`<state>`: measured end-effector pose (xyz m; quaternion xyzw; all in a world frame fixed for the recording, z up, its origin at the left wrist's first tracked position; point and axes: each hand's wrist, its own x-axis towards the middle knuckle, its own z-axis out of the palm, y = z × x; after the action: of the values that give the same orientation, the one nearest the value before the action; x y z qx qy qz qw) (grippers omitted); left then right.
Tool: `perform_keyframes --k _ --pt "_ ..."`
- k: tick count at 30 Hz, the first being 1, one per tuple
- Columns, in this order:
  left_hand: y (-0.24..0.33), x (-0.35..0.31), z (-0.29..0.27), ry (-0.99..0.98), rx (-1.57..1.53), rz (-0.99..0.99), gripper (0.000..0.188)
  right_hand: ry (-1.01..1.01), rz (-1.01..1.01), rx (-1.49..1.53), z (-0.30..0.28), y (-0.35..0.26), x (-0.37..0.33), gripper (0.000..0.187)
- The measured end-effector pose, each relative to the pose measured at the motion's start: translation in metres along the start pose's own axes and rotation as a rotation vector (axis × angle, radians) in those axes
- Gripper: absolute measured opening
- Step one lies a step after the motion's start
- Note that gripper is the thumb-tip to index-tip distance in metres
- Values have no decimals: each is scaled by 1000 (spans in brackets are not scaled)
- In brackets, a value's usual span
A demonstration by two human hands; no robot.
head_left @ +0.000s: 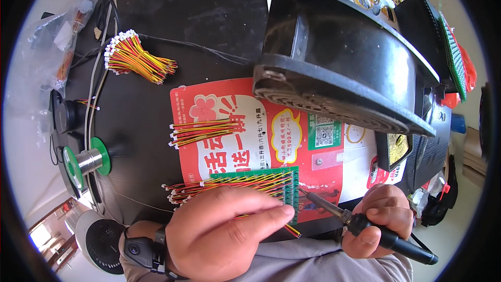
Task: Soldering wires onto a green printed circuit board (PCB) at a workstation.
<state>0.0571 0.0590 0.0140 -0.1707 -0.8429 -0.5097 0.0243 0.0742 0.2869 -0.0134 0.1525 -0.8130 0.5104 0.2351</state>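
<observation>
While a green-flanged spool of silvery wire sits at nine o'clock, the left hand, its grip hidden, partly covers red, yellow and black wires on a green rectangular circuit board at six; a black-handled soldering iron is clamped in the right hand at four.

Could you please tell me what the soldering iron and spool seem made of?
Soldering iron: apparently metal shaft, dull grey; smooth black handle, probably plastic. Spool: green, evenly coloured flanges suggest smooth plastic; its shiny, silvery winding looks metallic.
</observation>
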Motion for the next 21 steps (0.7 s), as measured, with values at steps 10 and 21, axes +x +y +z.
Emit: perform_keyframes --k 10,21 --pt "-13 -7 16 -69 237 176 24 58 6 -45 4 1 -3 37" --pt "-22 -10 21 -79 384 300 28 44 -23 -66 7 2 -1 35"
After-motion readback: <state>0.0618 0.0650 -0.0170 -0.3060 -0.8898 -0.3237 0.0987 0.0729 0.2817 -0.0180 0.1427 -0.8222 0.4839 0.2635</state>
